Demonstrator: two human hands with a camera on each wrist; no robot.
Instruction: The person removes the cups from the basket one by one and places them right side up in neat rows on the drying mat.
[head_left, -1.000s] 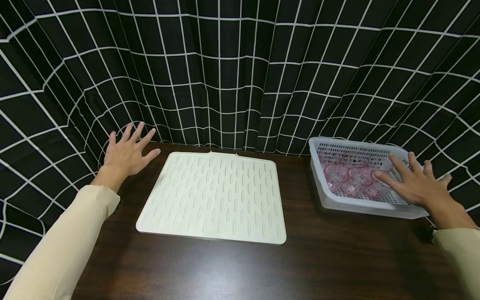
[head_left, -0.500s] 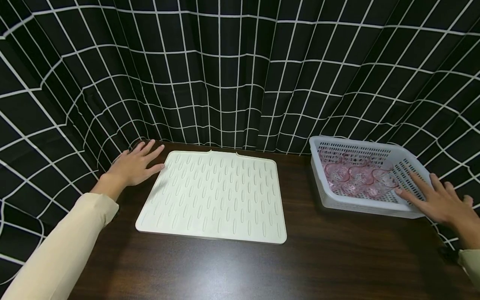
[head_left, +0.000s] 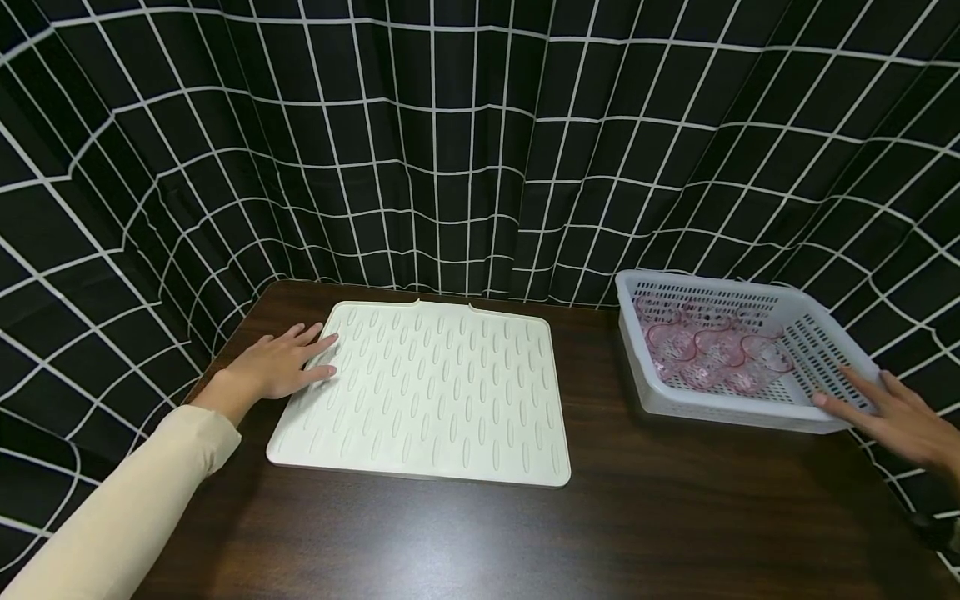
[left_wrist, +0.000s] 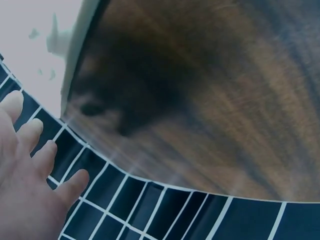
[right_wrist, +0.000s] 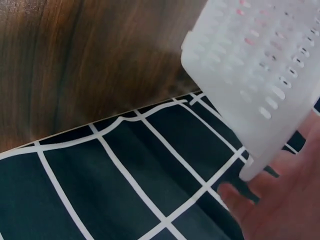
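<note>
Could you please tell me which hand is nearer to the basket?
Right. The right hand is at the right end of the basket; the left hand is well away, at the left edge of the white mat.

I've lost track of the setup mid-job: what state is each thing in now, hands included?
White ridged mat: flat on the table.
Perforated plastic basket: upright, lidless, partly filled.
Pink-tinted clear round-rimmed items: inside the basket, grouped toward its left.
Left hand: fingers extended over the mat's left edge; contact unclear.
Right hand: at the basket's right end; grip unclear.
Grid-patterned curtain: hanging in folds.
</note>
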